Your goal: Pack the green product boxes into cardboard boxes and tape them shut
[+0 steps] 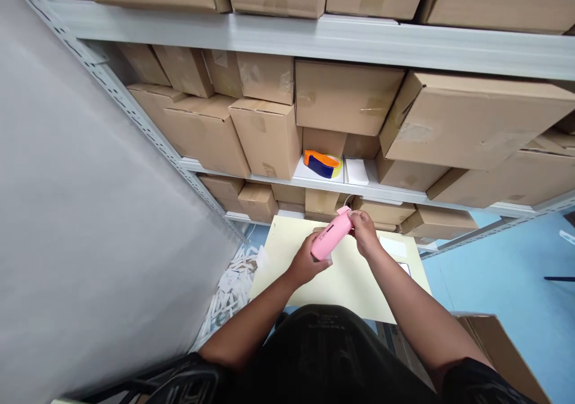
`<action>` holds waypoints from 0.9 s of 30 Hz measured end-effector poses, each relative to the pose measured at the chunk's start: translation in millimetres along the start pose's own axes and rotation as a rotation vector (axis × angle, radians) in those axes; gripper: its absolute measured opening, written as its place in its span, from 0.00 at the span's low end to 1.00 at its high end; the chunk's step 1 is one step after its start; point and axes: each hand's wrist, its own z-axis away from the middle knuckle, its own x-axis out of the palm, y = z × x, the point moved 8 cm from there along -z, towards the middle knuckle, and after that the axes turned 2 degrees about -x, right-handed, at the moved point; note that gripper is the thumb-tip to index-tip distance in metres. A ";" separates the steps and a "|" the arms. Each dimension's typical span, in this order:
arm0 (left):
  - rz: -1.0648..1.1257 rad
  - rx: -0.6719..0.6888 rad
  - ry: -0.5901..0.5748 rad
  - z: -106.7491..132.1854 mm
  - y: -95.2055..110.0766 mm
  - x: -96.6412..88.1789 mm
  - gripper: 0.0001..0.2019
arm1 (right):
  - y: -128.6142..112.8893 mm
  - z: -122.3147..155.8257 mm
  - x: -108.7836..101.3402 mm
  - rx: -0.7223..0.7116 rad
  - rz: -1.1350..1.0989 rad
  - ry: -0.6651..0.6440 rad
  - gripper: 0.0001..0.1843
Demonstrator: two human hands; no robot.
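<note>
A pink bottle (331,237) with dark lettering on its side is held at a slant above the pale yellow table (359,281). My left hand (308,260) wraps round its lower end. At the upper end, the fingers of my right hand (363,230) are closed on the cap and the pink strap (344,210). Fine detail between those fingertips is hidden.
Shelves of cardboard boxes (265,137) rise behind the table. An orange and blue tape dispenser (321,164) and a white stack (356,171) sit on the middle shelf. White paper strips (231,290) lie at left; an open carton (503,350) stands lower right.
</note>
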 end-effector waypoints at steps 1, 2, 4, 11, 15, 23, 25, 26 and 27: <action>0.118 -0.025 0.018 2.1 1.3 0.4 0.45 | 0.4 3.4 4.7 0.012 -0.044 -0.042 0.25; 0.240 -0.056 0.021 4.3 0.8 1.5 0.42 | -0.7 8.5 11.6 0.010 -0.088 -0.113 0.27; 0.486 -0.138 -0.048 9.8 -3.2 8.6 0.39 | -4.3 23.4 28.6 0.001 -0.182 -0.302 0.31; 0.866 -0.335 -0.299 30.4 -9.2 34.9 0.37 | -1.3 45.6 50.5 0.039 -0.280 -0.316 0.33; 0.764 -0.252 -0.052 24.3 -14.9 18.2 0.35 | 0.1 42.8 46.7 0.004 -0.181 -0.173 0.32; 0.855 -0.492 -0.278 32.4 -29.7 30.0 0.38 | 2.4 67.1 70.9 0.066 -0.158 -0.463 0.30; 0.898 -0.461 -0.285 32.1 -20.8 32.0 0.37 | 5.7 64.2 71.2 0.059 -0.147 -0.392 0.30; 0.918 -0.407 -0.245 29.9 -15.3 29.5 0.34 | 6.2 61.6 69.4 0.034 -0.160 -0.335 0.30; 0.928 -0.342 -0.183 27.2 -10.2 25.0 0.32 | 6.4 59.3 66.9 0.004 -0.175 -0.279 0.30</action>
